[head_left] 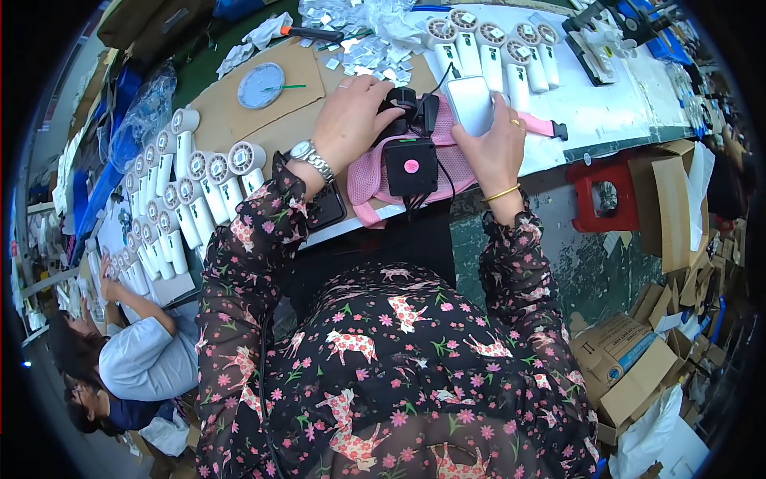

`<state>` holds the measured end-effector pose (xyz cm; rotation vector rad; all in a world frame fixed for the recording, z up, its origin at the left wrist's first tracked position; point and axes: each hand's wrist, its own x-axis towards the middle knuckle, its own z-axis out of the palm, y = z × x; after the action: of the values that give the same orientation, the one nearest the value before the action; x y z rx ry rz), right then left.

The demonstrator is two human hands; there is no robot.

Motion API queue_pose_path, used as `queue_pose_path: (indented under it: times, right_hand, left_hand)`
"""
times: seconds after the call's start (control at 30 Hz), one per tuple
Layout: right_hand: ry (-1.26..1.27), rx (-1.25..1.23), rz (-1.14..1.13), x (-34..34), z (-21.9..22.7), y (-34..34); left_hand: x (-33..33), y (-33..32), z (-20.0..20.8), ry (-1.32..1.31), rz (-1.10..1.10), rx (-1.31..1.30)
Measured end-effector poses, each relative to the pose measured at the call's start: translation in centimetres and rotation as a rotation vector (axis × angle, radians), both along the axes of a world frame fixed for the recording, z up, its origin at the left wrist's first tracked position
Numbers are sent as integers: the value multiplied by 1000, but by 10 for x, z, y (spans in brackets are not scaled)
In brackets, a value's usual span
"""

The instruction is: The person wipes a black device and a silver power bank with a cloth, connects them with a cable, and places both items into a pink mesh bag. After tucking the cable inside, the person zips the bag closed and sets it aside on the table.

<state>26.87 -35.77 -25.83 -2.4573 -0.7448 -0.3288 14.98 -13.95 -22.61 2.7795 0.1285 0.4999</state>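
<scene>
My right hand grips a flat white phone-sized device by its edges, thumb on the left and fingers on the right. A thin black cable runs near the device's upper end. My left hand has thumb and fingertips around a black rounded gadget. Both hands are above a pink mesh strap at the table's near edge. A square black box with a round pink sticker lies on the strap, with black cables coming out of it. A dark phone lies below my left wrist.
White handheld fans stand in rows on the left, and more fans lie at the back. A round lid sits on cardboard near an orange-black cutter. A red stool and cardboard boxes are on the right. Co-workers sit at left.
</scene>
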Motion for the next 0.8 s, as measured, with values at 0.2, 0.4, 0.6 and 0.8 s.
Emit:
queue_pose_path:
  times: [0.2,0.4,0.6,0.8]
  right_hand:
    - [137,303,106,-5,6,-21]
    - [28,311,394,-12,27,-56]
    - [53,240,487,-10,33,-69]
    - [291,192,584,-11,50,-61]
  left_hand:
    - [10,6,-3,-41,-45,32]
    - [20,8,8,-114,-59,-187]
    - [33,3,29,-61,-102,-272]
    - [64,4,21,103,-247,-655]
